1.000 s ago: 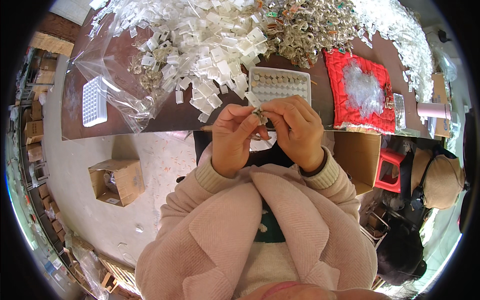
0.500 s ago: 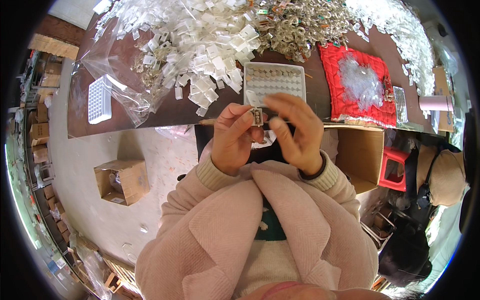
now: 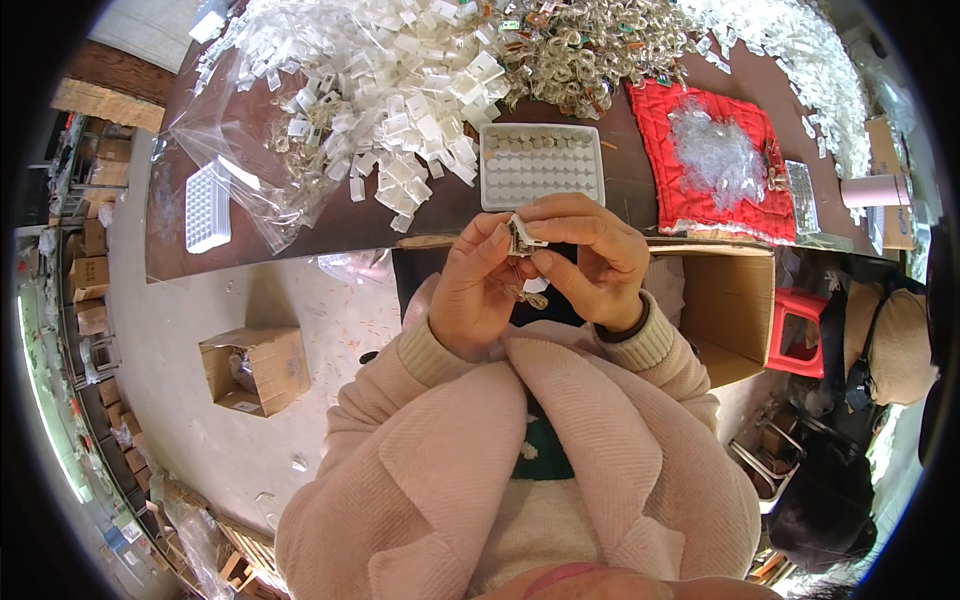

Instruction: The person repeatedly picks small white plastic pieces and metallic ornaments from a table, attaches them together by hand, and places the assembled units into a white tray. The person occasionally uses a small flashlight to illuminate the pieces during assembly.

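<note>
Over the table's front edge, both my hands meet at a small pale casing [image 3: 517, 247] with dark inner parts. My left hand [image 3: 468, 295] pinches its left side between thumb and fingers. My right hand [image 3: 598, 262] presses a small white plastic cover [image 3: 526, 232] against its top, tilted over it. A shiny looped piece [image 3: 534, 299] hangs below, between the hands. Just beyond them lies a white compartment tray [image 3: 490, 192], with several round flat cells [image 3: 540, 141] in its far rows. My fingers partly hide the casing.
White plastic pieces [image 3: 400, 120] are heaped on the dark table [image 3: 350, 232], beside a pile of clear looped parts [image 3: 580, 60]. A red quilted cloth [image 3: 670, 175] bears clear bits. Stacked white trays [image 3: 207, 208] stand left; cardboard boxes [image 3: 265, 370] and a red stool [image 3: 797, 330] are below.
My right hand has come down and left, and now closes on the white cover at the casing. The left hand keeps its pinch. The view has shifted slightly.
</note>
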A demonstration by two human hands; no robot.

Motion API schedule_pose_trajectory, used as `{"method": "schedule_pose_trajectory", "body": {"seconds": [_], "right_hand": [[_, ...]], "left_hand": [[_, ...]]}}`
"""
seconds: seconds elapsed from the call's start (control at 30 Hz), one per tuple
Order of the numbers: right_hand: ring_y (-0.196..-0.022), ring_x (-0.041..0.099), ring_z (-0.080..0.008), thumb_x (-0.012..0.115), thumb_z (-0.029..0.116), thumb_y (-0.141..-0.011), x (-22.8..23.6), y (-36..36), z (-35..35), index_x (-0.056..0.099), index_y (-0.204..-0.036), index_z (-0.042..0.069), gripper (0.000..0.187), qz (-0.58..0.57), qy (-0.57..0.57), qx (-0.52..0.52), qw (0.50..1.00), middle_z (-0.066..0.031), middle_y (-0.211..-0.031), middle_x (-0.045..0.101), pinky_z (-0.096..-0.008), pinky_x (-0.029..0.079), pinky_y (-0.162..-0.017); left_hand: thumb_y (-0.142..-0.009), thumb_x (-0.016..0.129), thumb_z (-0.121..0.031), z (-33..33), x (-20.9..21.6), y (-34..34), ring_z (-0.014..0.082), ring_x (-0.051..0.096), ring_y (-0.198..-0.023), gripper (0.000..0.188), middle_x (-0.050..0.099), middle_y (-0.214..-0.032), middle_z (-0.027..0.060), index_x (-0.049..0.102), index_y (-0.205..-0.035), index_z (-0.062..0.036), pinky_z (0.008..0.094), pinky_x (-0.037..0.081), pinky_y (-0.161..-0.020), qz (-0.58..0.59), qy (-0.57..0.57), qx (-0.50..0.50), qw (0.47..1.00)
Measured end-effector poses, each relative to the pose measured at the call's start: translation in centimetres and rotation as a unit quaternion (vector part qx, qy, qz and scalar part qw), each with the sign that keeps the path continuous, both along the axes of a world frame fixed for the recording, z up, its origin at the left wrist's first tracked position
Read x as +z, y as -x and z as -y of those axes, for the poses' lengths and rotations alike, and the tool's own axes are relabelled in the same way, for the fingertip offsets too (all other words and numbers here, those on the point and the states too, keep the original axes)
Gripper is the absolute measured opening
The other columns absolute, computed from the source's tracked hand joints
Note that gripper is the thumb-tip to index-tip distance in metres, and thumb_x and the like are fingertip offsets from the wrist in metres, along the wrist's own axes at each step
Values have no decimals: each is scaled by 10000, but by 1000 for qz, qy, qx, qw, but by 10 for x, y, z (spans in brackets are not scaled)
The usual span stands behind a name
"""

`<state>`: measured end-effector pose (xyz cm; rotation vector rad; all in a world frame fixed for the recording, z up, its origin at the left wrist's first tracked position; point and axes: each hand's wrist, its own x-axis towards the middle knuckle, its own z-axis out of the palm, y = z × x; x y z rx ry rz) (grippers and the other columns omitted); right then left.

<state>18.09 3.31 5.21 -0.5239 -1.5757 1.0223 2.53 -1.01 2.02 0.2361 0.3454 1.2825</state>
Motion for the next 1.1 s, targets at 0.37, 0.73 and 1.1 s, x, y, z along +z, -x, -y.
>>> {"method": "schedule_pose_trajectory", "body": {"seconds": [0.37,0.73,1.1], "right_hand": [[-957,694,-276,730,-103,-741,1,-1,0,709,-1047,-11,320,43,-32,-38,998,-162,-1087,700,-338,552,-852],[-990,679,-307,690,-118,-750,-4,6,-2,702,-1008,-10,280,68,-102,-76,990,-153,-1073,697,-376,551,-852],[-1004,672,-338,736,-8,-792,-16,-20,8,704,-1137,6,347,146,-170,-100,969,-187,-1180,682,-398,544,-866]], "left_hand": [[-1017,575,-198,0,-2,-4,137,629,-976,282,649,-1112,18,549,-1276,-90,296,526,-837,3,-1,5,1000],[-1028,571,-263,1,-6,-10,169,551,-1197,341,603,-1250,28,536,-1327,-103,375,417,-1080,-15,-28,34,999],[-980,660,-237,7,-3,-25,137,629,-976,200,674,-1068,32,623,-1127,-106,315,525,-851,-92,46,56,993]]}}
